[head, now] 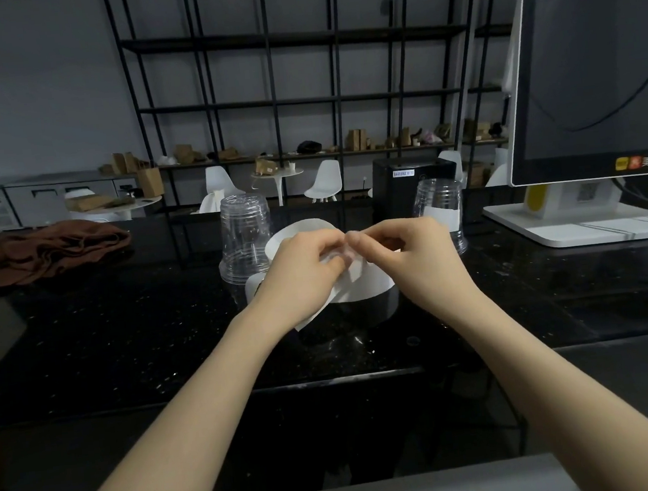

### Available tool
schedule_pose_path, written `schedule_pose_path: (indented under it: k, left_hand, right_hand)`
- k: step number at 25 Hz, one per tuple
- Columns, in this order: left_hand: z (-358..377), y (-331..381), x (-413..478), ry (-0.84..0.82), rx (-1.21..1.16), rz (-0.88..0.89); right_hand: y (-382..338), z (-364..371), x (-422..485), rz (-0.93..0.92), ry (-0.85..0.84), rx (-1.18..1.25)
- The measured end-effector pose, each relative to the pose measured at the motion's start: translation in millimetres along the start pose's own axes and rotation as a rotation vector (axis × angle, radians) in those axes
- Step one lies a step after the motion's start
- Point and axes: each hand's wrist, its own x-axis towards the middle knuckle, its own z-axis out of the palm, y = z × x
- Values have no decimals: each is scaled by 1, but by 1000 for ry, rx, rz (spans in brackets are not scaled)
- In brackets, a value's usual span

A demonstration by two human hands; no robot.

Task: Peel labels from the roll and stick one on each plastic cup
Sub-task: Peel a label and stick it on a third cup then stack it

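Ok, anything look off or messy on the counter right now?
Nothing serious. The label strip has uncoiled in loose loops between the two upside-down cups, and a brown cloth lies crumpled at far left. No spills or damage visible.

— What hems in the grip?
— An upturned bare cup [245, 237] behind-left, a labelled cup [440, 210] behind-right, the screen stand [585, 220] farther right.
— Free room?
— Bare surface [126, 343] nearer and leftward.
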Motion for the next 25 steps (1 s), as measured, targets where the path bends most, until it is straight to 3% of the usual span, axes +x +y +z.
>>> schedule_pose_path:
  k: [11, 19, 25]
  left_hand:
    - [-4, 3, -5, -21, -41, -38]
    - [-21, 0, -10, 36, -221, -158]
    - [-26, 4, -14, -32, -180, -170]
  right_hand:
    - [0, 4, 0, 27, 114, -26]
    - [12, -13, 9, 277, 172, 275]
    - [16, -27, 11, 302, 280, 302]
